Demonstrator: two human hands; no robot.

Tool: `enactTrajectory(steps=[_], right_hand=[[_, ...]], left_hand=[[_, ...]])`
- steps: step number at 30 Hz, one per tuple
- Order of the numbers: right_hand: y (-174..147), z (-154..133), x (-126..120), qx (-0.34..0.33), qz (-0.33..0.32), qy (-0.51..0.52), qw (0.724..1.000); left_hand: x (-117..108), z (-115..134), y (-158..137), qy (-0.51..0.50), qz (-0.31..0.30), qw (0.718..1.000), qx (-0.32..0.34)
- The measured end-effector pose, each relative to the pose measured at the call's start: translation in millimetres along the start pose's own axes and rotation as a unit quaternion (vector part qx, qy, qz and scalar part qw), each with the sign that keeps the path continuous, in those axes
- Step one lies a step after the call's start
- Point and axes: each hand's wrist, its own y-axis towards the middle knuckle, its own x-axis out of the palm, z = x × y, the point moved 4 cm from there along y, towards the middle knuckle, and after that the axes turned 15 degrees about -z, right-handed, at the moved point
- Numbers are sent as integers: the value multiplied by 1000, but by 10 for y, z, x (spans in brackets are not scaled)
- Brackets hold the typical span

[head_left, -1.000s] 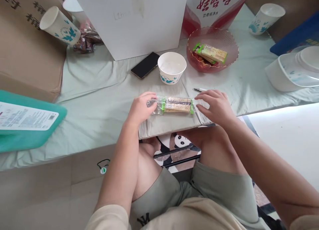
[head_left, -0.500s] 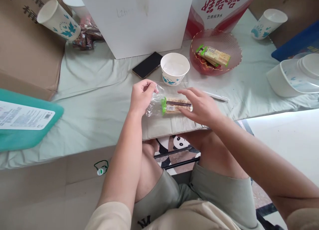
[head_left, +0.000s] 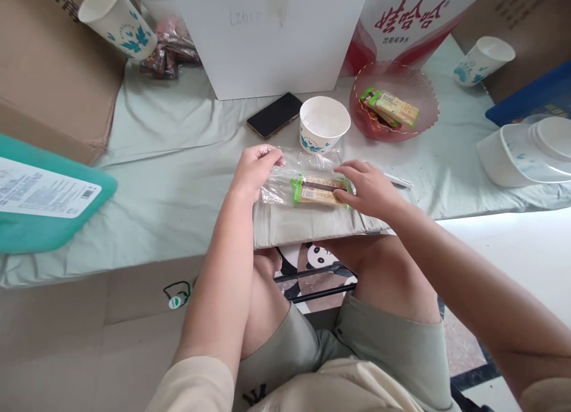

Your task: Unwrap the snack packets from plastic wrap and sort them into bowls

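My left hand (head_left: 257, 169) is closed in a pinch on the left edge of a clear plastic bag (head_left: 279, 189). The bag lies spread on the cloth-covered table. Within its outline sits a wrapped cracker packet (head_left: 319, 190) with green ends, a dark strip and a barcode. My right hand (head_left: 370, 187) is at the packet's right end, fingers apart, thumb over the end and fingertips by the bag's far side. Just beyond the bag stands a white paper bowl (head_left: 325, 126) with blue leaves.
A black phone (head_left: 275, 115) lies left of the bowl. A pink glass bowl (head_left: 395, 129) holds more packets. A white pen-like item (head_left: 399, 181) lies right of my right hand. White and red boxes stand behind; a teal container (head_left: 102, 189) is at left, a white tub (head_left: 495, 150) at right.
The plastic bag is spread flatter and wider between my hands. My right hand has shifted slightly right, uncovering the packet's right green end. The camera view has tilted a little.
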Motion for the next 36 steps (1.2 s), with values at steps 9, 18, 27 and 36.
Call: enactTrajectory(steps=[9, 18, 27, 36], right_hand=[[7, 127, -52, 41, 2, 122, 992], [-176, 19, -154, -36, 164, 101, 981], [-546, -259, -136, -182, 176, -108, 962], [-912, -278, 258, -91, -185, -139, 969]], left_hand=[[-24, 32, -28, -13, 10, 1000, 8], [-44, -3, -15, 5, 16, 1000, -4], [-31, 0, -27, 13, 30, 999, -25], [-95, -7, -9, 46, 57, 997, 20]])
